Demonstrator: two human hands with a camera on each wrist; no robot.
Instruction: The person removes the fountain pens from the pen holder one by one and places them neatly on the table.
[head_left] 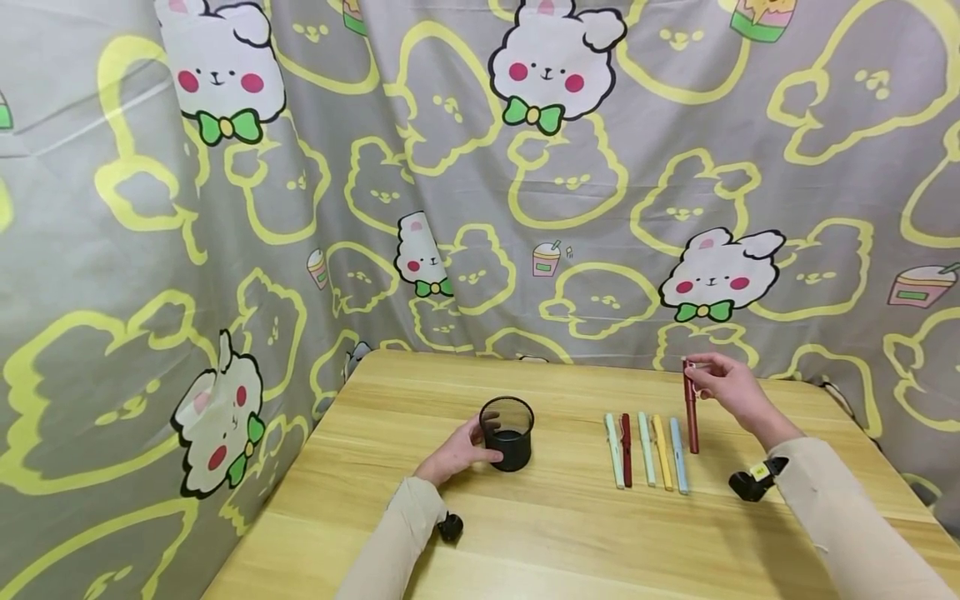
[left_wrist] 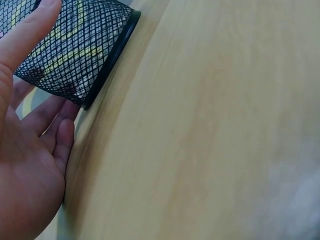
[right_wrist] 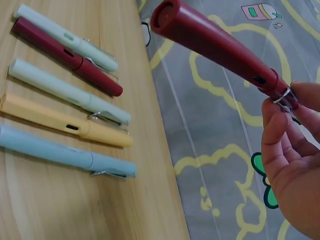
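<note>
My left hand (head_left: 452,455) holds a black mesh pen holder (head_left: 514,456) that stands upright on the table, its thumb across the near side and fingers behind. The left wrist view shows the thumb lying over the mesh wall (left_wrist: 75,50). Off to the right, my right hand (head_left: 729,390) pinches a dark red fountain pen (right_wrist: 215,47) near its clip end, and the pen hangs nearly upright. Left of that pen lie a blue pen (head_left: 678,457), a yellow pen (head_left: 662,454), two mint green pens (right_wrist: 70,87) and another dark red pen (right_wrist: 65,55), roughly side by side.
The wooden table (head_left: 570,533) has its far edge against a grey curtain (head_left: 465,192) printed with cartoon rabbits and yellow outlines. More of this cloth hangs along the left side. A black wrist camera (head_left: 750,483) sits at the right sleeve.
</note>
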